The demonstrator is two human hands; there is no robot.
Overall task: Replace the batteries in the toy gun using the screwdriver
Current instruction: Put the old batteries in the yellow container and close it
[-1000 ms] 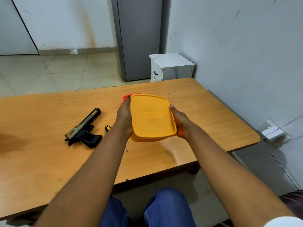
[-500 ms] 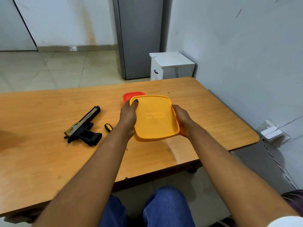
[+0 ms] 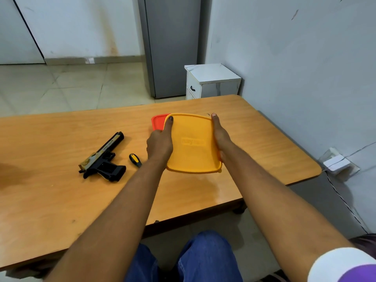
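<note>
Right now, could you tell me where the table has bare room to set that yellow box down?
Bare wood lies right of the box, out to the table edge by the wall, along the near edge, and far left of the gun. It is crowded between gun, screwdriver and left hand; a red lid lies behind.

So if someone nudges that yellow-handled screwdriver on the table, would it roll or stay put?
The screwdriver would probably roll: its handle looks rounded and lies flat on the smooth table. It looks small, so likely light and stiff. The left hand's forearm hides its tip.
</note>
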